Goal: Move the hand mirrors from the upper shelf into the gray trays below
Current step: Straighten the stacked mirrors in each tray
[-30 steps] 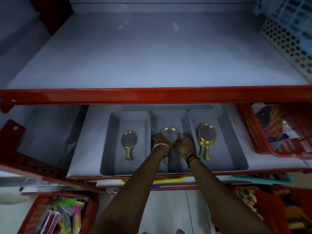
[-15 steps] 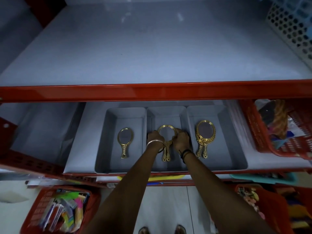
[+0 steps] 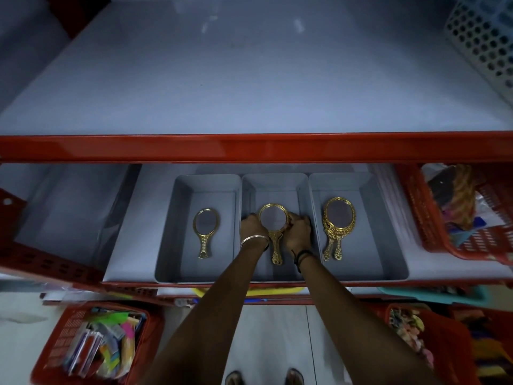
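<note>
Three gray trays stand side by side on the lower shelf. The left tray (image 3: 166, 245) holds one gold oval hand mirror (image 3: 205, 232). In the right tray (image 3: 388, 245) lie gold ornate mirrors (image 3: 337, 226), stacked, with two handles showing. Over the middle tray (image 3: 274, 182) a round gold mirror (image 3: 273, 219) is held by its rim on both sides. My left hand (image 3: 252, 227), with a bangle at the wrist, grips the left edge. My right hand (image 3: 298, 232) grips the right edge. The upper shelf (image 3: 249, 79) shows no mirrors.
A red shelf lip (image 3: 249, 147) runs across above the trays. A white perforated basket (image 3: 485, 43) sits at the upper right. Red baskets of goods stand at the right (image 3: 458, 218), lower left (image 3: 91, 343) and lower right (image 3: 430, 343). My feet show on the floor.
Both hands stay on the round mirror over the middle tray, with the handle now lying straighter toward me. The camera has tilted slightly, shifting the whole view.
</note>
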The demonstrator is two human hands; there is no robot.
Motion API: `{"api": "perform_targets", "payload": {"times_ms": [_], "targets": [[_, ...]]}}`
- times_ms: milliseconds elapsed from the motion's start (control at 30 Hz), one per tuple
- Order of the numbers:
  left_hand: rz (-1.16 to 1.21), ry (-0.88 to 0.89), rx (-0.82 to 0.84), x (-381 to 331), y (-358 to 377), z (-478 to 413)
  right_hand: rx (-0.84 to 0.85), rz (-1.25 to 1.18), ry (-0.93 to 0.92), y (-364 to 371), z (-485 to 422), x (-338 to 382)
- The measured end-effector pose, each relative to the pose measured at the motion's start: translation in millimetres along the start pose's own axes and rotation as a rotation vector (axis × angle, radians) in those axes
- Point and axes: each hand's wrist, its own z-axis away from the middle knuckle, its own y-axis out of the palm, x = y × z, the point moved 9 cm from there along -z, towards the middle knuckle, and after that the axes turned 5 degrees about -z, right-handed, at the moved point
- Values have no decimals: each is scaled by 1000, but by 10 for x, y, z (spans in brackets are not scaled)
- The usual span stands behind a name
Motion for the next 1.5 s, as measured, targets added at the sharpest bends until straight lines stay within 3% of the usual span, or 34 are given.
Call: {"api": "perform_targets", "payload": {"times_ms": [467, 1500], "targets": [[72, -17, -68, 12, -34, 48, -12, 27, -63, -118, 93, 135], [13, -29, -43, -26, -44, 42, -16, 33, 14, -78, 30, 54]]}}
